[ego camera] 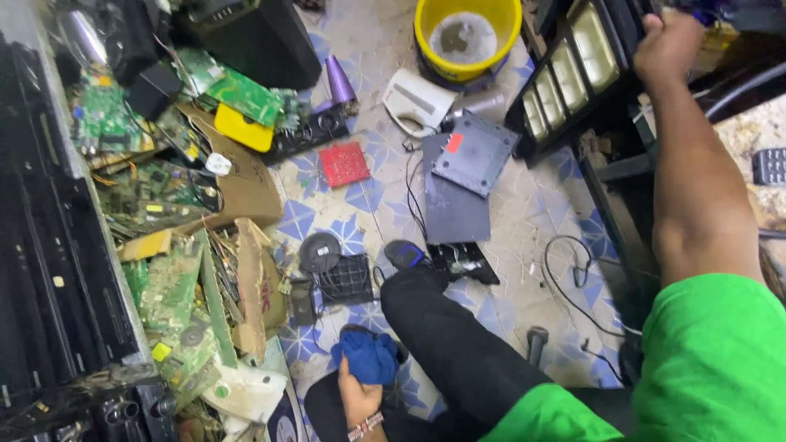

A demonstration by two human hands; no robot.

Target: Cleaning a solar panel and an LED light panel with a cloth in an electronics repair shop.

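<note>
Under the curled fingers of the left hand (358, 399) sits a gripped blue cloth (370, 357); the right hand (667, 45) closes its fingers over a black floodlight (573, 69) edge above.

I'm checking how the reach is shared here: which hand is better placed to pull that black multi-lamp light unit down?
The right hand: it already grips the top edge of the light unit, arm stretched up. The left hand is low by the knee, holding a blue cloth.
</note>
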